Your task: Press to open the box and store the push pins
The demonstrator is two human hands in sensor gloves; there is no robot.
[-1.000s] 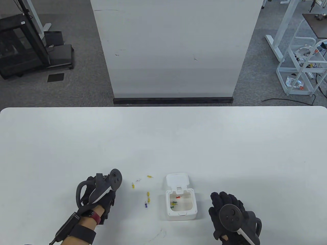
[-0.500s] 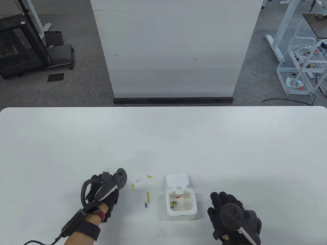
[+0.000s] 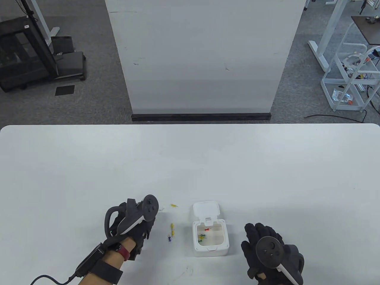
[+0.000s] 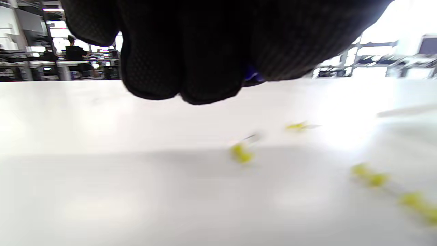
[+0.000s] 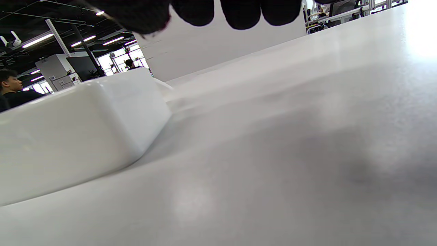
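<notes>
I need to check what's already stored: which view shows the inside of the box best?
The table view: it looks down into the open box, showing the raised lid and a red pin plus green and yellow ones inside. The right wrist view shows only the box's outer wall. The left wrist view misses the box, showing only blurred loose pins.

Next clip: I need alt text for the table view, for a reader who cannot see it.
An open white box with its lid flipped back sits near the front of a white table, holding a few red, green and yellow push pins. The gloved left hand hovers beside loose pins left of the box. The gloved right hand is to its right.
</notes>
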